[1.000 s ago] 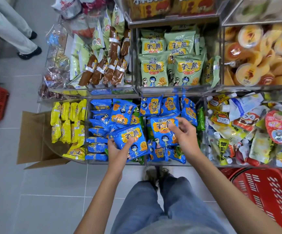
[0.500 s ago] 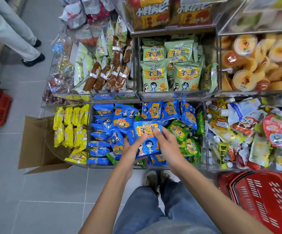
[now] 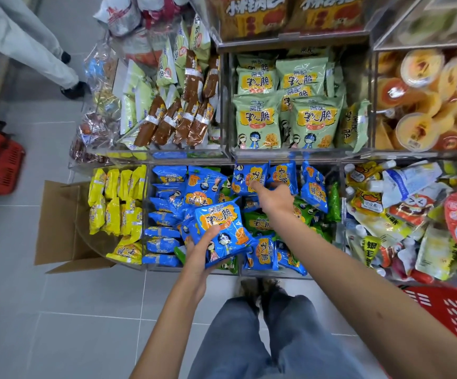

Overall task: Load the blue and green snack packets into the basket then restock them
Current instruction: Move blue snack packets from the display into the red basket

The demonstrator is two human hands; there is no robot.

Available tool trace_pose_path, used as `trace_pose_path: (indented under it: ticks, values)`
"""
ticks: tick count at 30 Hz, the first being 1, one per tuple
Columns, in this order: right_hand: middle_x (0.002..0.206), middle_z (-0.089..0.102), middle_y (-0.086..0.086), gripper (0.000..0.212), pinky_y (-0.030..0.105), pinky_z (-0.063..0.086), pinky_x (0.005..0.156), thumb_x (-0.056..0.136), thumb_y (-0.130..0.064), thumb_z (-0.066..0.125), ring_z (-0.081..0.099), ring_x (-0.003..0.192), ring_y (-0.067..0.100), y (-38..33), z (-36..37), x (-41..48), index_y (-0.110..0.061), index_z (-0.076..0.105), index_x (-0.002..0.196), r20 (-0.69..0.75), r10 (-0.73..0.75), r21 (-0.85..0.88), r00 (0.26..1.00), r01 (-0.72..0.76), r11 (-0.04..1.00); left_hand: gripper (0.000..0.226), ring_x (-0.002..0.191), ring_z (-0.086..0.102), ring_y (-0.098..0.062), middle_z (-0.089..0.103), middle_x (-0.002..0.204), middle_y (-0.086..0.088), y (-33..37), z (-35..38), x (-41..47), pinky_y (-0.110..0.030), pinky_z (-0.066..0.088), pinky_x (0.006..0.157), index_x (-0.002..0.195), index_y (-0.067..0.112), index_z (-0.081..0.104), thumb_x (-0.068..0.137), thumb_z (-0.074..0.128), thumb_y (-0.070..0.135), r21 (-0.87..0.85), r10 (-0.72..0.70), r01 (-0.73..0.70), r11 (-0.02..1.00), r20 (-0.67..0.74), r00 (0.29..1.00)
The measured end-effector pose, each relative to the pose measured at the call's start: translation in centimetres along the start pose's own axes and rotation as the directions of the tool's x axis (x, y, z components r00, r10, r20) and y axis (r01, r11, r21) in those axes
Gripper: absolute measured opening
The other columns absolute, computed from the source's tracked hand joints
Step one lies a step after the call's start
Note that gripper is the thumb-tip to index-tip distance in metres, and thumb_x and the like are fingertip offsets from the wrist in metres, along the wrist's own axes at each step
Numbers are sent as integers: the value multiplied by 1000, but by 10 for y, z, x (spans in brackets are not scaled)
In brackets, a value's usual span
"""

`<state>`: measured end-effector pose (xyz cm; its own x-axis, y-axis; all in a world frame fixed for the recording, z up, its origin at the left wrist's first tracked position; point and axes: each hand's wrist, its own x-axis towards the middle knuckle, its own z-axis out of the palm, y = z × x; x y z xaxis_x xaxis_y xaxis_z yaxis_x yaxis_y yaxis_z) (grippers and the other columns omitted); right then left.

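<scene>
while left hand (image 3: 204,248) fingers pinch a blue packet (image 3: 220,232), right hand (image 3: 272,198) fingers spread above the bin.

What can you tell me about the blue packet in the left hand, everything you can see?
The blue snack packet is a glossy plastic pillow bag with an orange-yellow label panel, printed characters and cartoon children near its lower edge. It looks sealed and puffed. The left hand grips its lower left corner, holding it tilted, face up, above the other blue packets in the clear bin.
</scene>
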<state>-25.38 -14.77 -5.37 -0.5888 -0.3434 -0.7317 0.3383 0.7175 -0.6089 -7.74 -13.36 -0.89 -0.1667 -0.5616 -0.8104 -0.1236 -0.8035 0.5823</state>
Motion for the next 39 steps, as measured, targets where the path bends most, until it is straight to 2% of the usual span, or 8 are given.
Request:
trace_pose_path:
  ticks: [4,11,13,18,23,28,34,39]
  values:
    - [82,67,7,46,36,55,68,70,-54,72,67,76,25,-6,9,14,-17,45,73,-52,17,-63,998,-20,998,104,114,60,-30,62,125,-15,-5,-2,3,-36,53,81,144,10,33,57,79,41,29,3,-3,1000,-1,1000]
    - [78,61,3,45,32,54,65,70,-31,80,55,49,12,-10,3,7,-9,42,79,24,105,163,994,-107,981,118,114,60,-29,62,126,-12,-7,3,0,-43,51,93,143,14,35,40,76,55,38,12,-13,999,8,1000]
    - [78,59,4,33,34,53,75,74,-22,77,51,55,13,-6,-6,-1,-6,52,89,57,69,209,996,-80,975,112,112,61,-28,63,125,-12,-7,2,-1,-41,52,88,144,15,34,46,78,48,25,10,-10,1000,4,1000]
    - [70,44,-4,29,38,45,80,76,-16,73,45,69,15,19,-47,-41,-17,45,66,94,-107,235,990,82,968,97,106,64,-27,65,120,-12,-6,1,-13,-33,53,71,142,15,37,57,81,35,5,30,-30,1000,-7,1000]
    - [108,63,8,18,29,48,72,81,-12,68,60,94,19,55,-89,-82,-16,58,95,74,-125,387,989,87,918,93,105,65,-25,65,121,-10,-9,-4,-29,-29,54,66,138,18,42,55,79,41,111,46,-54,992,71,996]
    - [87,69,10,7,30,54,65,85,-9,62,65,72,18,99,-119,-125,-11,62,92,-49,-65,636,997,81,767,106,121,55,-26,56,134,-8,-14,-1,-32,-50,40,105,142,16,36,51,79,47,342,-13,-52,938,185,983]
    - [66,72,-3,10,15,49,47,89,-10,57,66,53,6,170,-147,-176,-13,65,84,-223,116,823,968,123,554,85,105,65,-28,69,114,-9,-18,47,-36,-48,49,95,130,19,52,52,78,42,639,-209,-137,757,435,876]
    - [69,72,-3,7,19,50,53,88,-16,58,65,55,7,232,-170,-206,-14,65,89,-316,340,908,886,178,380,63,80,72,-21,65,119,-19,-52,118,-49,-27,56,60,135,8,47,77,64,26,735,-376,-244,633,567,733]
